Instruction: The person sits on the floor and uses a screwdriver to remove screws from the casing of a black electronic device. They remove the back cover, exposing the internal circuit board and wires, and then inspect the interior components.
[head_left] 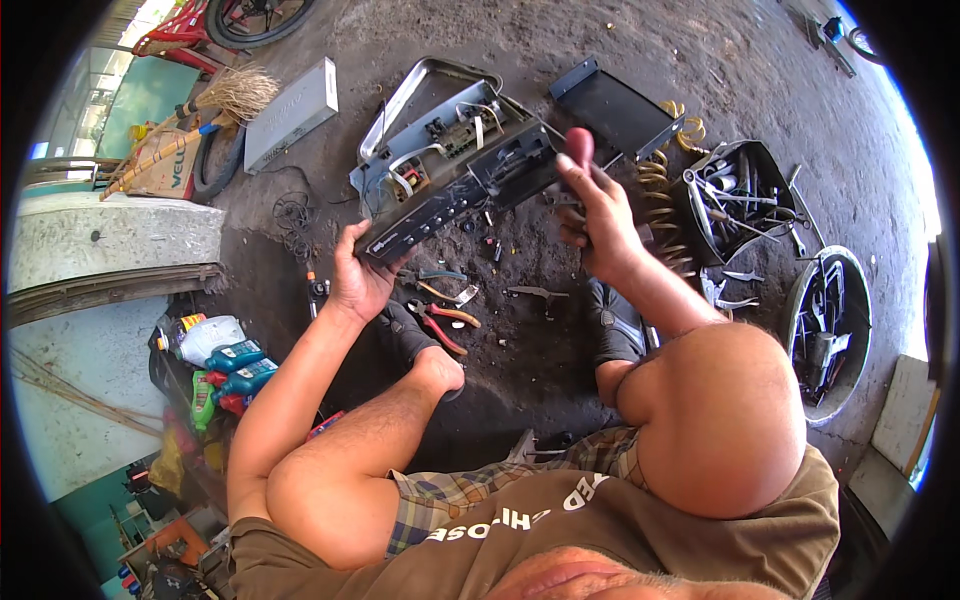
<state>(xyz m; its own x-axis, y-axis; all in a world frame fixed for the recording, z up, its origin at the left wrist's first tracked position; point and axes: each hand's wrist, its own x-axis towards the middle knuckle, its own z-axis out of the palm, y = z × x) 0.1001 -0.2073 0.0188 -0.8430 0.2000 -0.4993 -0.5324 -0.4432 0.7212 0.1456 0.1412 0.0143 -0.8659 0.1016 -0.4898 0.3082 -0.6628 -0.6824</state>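
An opened electronic unit lies tilted in front of me, its long black front panel (415, 228) facing my side. Inside its metal chassis show a green circuit board (466, 136) and loose wires. The near left end of that panel sits in my left hand (360, 282), fingers closed around it. My right hand (606, 212) is closed at the unit's right end on what looks like a screwdriver with a red handle (578, 146); its tip is not clear. Between my feet lie red-handled pliers (446, 328) and another pair of pliers (437, 283).
A black metal cover (612, 105) lies beyond my right hand, beside a coiled yellow hose (653, 185). To the right stand a black container of tools (715, 222) and a round basin (812, 395) of metal parts. Bottles (238, 368), a pale metal case (292, 118) and a broom (235, 92) are left.
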